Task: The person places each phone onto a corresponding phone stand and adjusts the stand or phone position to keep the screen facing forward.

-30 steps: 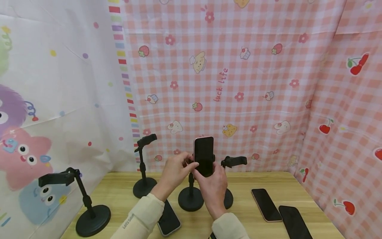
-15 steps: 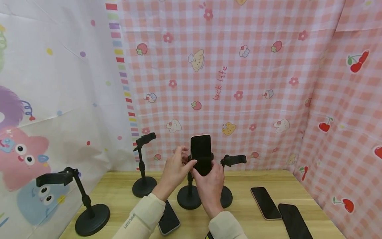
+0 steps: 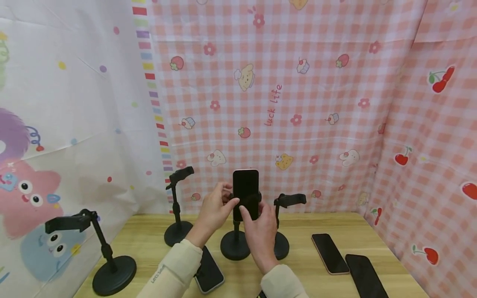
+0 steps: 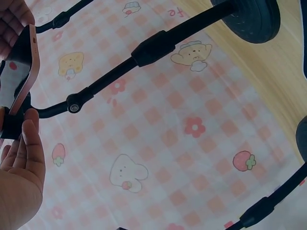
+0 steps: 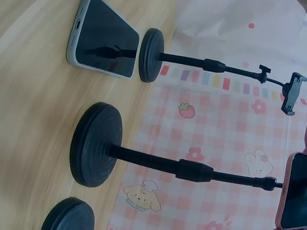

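Observation:
A smartphone (image 3: 246, 184) with a dark screen and pinkish frame stands upright in the clamp of a black phone stand (image 3: 235, 247). My left hand (image 3: 213, 211) is at its left side, pinching the end of the clamp (image 4: 13, 127) between thumb and fingertips. At the lower right of the phone is my right hand (image 3: 261, 234), its thumb over the front and its fingers curled at the right edge. The right wrist view catches only part of the phone (image 5: 295, 196), at the lower right.
Other black stands hold no phone: one at front left (image 3: 114, 275), one at back left (image 3: 179, 234), one behind my right hand (image 3: 282, 246). Phones lie flat on the wooden table at right (image 3: 330, 253), further right (image 3: 367, 277), and beside my left sleeve (image 3: 209, 271).
The phone has shifted slightly left and turned from a slight tilt to upright. Both hands have moved a little left with it, and the right thumb has come away from the left thumb.

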A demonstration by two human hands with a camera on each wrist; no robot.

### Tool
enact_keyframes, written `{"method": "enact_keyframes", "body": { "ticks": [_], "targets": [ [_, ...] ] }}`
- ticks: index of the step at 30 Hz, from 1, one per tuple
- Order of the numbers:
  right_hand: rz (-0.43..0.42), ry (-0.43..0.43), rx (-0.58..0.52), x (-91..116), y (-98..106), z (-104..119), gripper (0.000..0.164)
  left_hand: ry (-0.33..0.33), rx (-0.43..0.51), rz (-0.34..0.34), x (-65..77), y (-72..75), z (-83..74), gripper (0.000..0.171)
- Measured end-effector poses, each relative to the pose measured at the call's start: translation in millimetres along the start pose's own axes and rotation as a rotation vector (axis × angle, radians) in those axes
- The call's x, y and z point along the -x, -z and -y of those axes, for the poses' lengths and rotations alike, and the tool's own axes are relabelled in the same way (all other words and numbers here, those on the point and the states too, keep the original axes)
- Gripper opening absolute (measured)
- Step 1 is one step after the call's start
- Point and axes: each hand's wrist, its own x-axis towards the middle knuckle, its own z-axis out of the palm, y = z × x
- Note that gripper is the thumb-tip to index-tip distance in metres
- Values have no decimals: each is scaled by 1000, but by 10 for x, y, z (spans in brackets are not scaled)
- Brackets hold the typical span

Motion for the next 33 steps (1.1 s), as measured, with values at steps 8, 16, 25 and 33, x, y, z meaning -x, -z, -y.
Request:
{"method": "enact_keyframes", "body": {
  "ticks": [8, 16, 25, 33],
  "targets": [
    [43, -12, -65, -113, 72, -7, 34, 17, 39, 17, -8, 30, 40, 30],
    [163, 1, -59, -295, 142, 63, 32, 25, 65, 45, -30, 63, 109, 30],
    [244, -72, -126, -343, 119, 84, 31, 110, 86, 44, -38, 93, 178, 38],
    [278, -61, -101, -376, 118, 100, 36, 126, 23, 54, -18, 105, 214, 30]
  ]
}}
